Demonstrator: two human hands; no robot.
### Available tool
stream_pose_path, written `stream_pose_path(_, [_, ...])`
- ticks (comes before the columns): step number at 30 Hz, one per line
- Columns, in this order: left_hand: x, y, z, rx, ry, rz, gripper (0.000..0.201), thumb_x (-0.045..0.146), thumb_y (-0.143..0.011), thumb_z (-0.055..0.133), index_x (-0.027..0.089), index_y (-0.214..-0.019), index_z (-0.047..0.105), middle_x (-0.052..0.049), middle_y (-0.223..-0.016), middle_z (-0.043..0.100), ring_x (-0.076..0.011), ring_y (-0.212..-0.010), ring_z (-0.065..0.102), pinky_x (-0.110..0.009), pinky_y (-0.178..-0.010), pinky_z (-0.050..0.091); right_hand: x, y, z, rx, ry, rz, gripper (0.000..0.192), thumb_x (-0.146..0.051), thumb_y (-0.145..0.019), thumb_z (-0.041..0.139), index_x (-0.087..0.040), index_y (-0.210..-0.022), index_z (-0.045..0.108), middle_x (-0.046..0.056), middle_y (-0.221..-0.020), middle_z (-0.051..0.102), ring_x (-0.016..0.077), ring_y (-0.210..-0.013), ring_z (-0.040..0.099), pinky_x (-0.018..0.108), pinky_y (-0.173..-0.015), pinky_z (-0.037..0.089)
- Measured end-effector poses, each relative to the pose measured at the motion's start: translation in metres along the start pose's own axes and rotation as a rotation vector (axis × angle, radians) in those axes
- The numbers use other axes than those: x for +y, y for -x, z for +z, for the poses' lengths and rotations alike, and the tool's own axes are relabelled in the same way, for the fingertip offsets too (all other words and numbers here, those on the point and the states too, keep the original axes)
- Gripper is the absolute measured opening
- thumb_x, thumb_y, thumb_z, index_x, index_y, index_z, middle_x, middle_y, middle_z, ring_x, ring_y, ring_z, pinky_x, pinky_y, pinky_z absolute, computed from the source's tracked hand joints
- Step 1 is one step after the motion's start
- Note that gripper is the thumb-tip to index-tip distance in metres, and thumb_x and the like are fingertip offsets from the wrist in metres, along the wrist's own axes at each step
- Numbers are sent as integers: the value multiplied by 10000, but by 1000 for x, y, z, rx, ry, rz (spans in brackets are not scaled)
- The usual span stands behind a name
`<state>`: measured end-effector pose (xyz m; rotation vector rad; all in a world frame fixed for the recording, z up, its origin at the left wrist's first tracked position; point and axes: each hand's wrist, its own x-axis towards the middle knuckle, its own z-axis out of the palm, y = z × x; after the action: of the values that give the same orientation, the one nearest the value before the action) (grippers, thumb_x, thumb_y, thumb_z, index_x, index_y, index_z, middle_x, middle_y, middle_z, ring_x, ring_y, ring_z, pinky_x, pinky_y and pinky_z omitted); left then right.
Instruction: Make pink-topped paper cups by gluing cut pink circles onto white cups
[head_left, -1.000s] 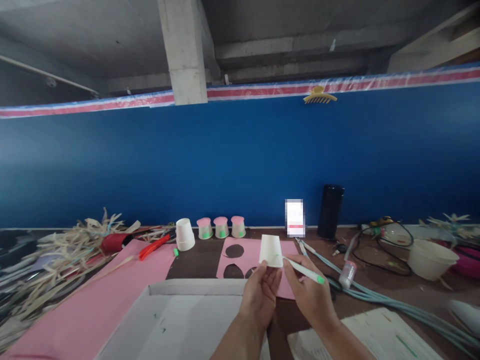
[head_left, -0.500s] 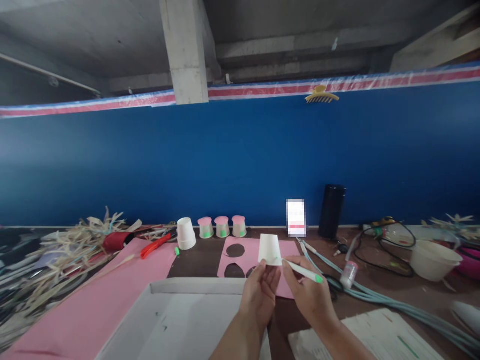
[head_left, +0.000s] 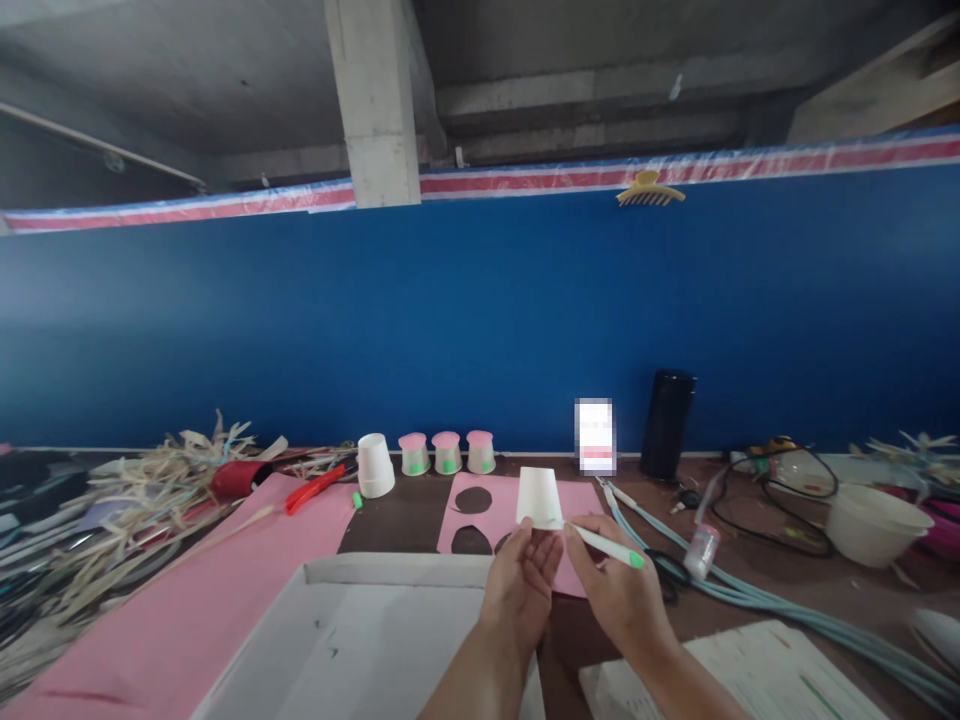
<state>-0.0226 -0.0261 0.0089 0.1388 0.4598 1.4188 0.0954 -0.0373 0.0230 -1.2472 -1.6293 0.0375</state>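
My left hand (head_left: 523,580) is closed on the lower edge of a white paper cup (head_left: 538,495), held upside down with its narrow end up. A small green mark shows near the cup's rim. In my right hand (head_left: 619,590) is a white marker (head_left: 604,545) with a green end; its tip meets the cup by the rim. Behind stand three short cups with pink tops and green patches, one of them a pink-topped cup (head_left: 447,454). Left of them is a stack of white paper cups (head_left: 375,466), with a green marker cap (head_left: 358,500) beside it.
Pink paper (head_left: 525,490) with round cut-outs lies beneath my hands. A white box lid (head_left: 390,640) sits in front, left of it a larger pink sheet (head_left: 172,610) and red-handled scissors (head_left: 315,490). A black cylinder (head_left: 667,425), pale blue cables (head_left: 750,590) and a white bowl (head_left: 874,525) stand or lie right.
The view has shifted slightly. Both hands keep their hold on the cup and the marker, and the cup looks tilted a little more, its green mark lower in view.
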Motion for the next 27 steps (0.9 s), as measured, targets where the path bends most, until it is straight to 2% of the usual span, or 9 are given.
stream_pose_path(8, [1,-2,-2,-7,0,2,28,128,-782,632,115,-796,612,-104,-818,700,-171,-790,681,-297,-841,530,2,2,2,-22,-12,22,201,-392,-850,512,-216,-848,609,43,-830,674,173,-707,620,248,-630,483])
stream_pose_path(21, [2,-3,-2,-4,-6,8,34,127,-779,635,110,-796,611,-113,-817,699,-174,-796,681,-296,-846,527,0,2,2,-60,-8,29,178,-382,-849,526,-226,-842,611,18,-791,668,164,-658,612,257,-608,480])
stream_pose_path(23, [2,-3,-2,-11,-9,13,42,131,-781,634,109,-810,613,-115,-840,700,-174,-810,679,-298,-855,523,-2,2,0,-24,-46,7,161,-368,-848,535,-224,-846,608,16,-783,661,163,-668,611,258,-620,482])
stream_pose_path(27, [1,-3,0,25,-38,22,114,160,-784,639,94,-873,615,-127,-891,697,-178,-838,673,-307,-869,515,-8,-1,-10,143,-156,-88,150,-308,-857,539,-210,-952,601,38,-857,649,176,-783,614,276,-728,487])
